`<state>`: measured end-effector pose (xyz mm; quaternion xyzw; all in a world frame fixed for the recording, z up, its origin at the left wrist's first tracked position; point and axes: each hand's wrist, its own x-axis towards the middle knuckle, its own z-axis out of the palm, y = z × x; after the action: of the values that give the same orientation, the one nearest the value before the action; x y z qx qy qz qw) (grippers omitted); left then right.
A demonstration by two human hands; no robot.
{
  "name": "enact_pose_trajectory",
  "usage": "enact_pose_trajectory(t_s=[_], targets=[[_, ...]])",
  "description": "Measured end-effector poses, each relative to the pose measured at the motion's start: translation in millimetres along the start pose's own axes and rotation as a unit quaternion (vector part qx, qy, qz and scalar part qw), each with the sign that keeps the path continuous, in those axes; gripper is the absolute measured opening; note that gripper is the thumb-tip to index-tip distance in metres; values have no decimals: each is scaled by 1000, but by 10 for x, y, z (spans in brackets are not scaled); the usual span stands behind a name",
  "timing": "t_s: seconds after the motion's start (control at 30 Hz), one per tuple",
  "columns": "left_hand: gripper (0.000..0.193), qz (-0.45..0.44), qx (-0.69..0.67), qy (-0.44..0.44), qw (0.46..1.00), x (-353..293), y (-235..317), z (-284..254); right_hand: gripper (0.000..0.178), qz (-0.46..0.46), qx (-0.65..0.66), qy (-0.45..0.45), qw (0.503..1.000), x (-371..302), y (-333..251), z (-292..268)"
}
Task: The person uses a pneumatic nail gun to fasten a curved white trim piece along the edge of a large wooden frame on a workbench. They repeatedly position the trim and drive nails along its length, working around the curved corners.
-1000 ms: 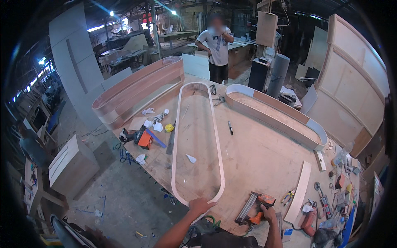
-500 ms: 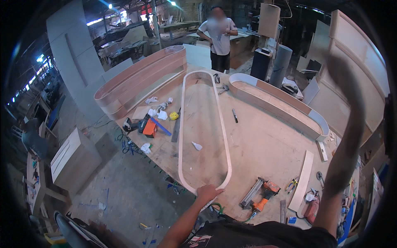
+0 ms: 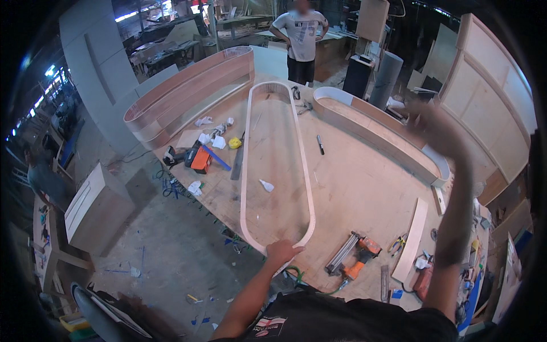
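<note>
- At the near end of the frame (image 3: 306, 171), the left hand (image 3: 283, 252) lies over the rim, its thumb stretched along it; whether the fingers close under the rim, I cannot tell.
- To the right of the frame, the right hand (image 3: 428, 122) is raised and blurred. I see no tool in it; whether its fingers are spread or bent, I cannot tell.
- The frame lies on the table (image 3: 353, 194), its near end by the table's edge. For this reason, I think, the left hand does best to press calmly downward, without pulling toward the body.
- Because one hand alone is on the frame, its far end can probably swing; small, even pressure seems safer than strong pressure.
- Right of the frame's near end lies the nailer (image 3: 358, 255), and its hose (image 3: 298, 274) passes close by. It is wise to leave this hose slack, so that it does not tug the frame.
- Inside the frame there is a scrap (image 3: 266, 185), and just beside its left side a grey strip (image 3: 237, 165). Anything caught under the rim could tilt the frame.
</note>
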<state>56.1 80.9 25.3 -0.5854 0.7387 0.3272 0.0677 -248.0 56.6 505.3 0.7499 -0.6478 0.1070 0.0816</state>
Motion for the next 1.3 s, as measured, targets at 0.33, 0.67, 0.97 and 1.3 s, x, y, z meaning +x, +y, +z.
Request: enact_pose_trajectory(t_s=[0.33, 0.67, 0.97, 1.3], targets=[[91, 8, 1, -35, 999, 102, -39, 34, 96, 261, 260, 489, 790, -1035, 1483, 1338], [93, -3, 14, -102, 995, 121, 13, -122, 102, 239, 489, 451, 707, -1454, 2015, 1231], [88, 8, 29, -69, 997, 169, 27, -24, 67, 305, 351, 236, 853, -2074, 1163, 3131], [74, 12, 57, -69, 996, -74, 41, -184, 44, 297, 385, -74, 871, -2850, -567, 4219]])
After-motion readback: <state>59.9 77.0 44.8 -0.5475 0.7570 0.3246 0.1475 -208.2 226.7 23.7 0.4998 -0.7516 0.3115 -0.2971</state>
